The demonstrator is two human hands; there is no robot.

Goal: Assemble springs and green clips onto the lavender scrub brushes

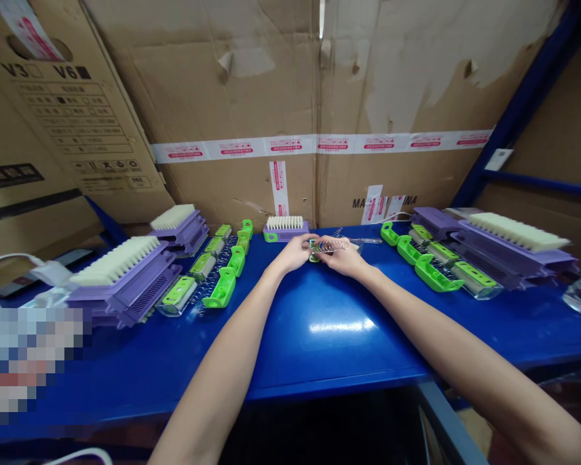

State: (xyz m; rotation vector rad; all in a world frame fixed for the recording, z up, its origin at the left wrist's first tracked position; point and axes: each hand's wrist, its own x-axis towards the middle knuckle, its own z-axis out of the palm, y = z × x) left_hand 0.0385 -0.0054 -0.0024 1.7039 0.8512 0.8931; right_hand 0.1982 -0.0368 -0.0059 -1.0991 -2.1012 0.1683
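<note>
Over the middle of the blue table, my left hand (pixel 294 252) is closed on a small green part (pixel 313 243), whose lower end looks pale or clear. My right hand (pixel 347 258) meets it from the other side, fingers closed on a metal coil spring (pixel 333 245). The fingertips of both hands nearly touch, and they partly hide the green part. Behind my left hand stands a purple block with cream bristles (pixel 285 224). A thin metal tool (pixel 368 241) lies just beyond my right hand.
Stacked purple bristle blocks stand at left (pixel 121 274) and right (pixel 518 248). Beside them run rows of green covers (pixel 223 289), springs and clear-sided green-topped pieces (pixel 177 297). Cardboard (pixel 232 103) walls the back; a blue post (pixel 518 97) rises at right. A white cable (pixel 4 258) lies left.
</note>
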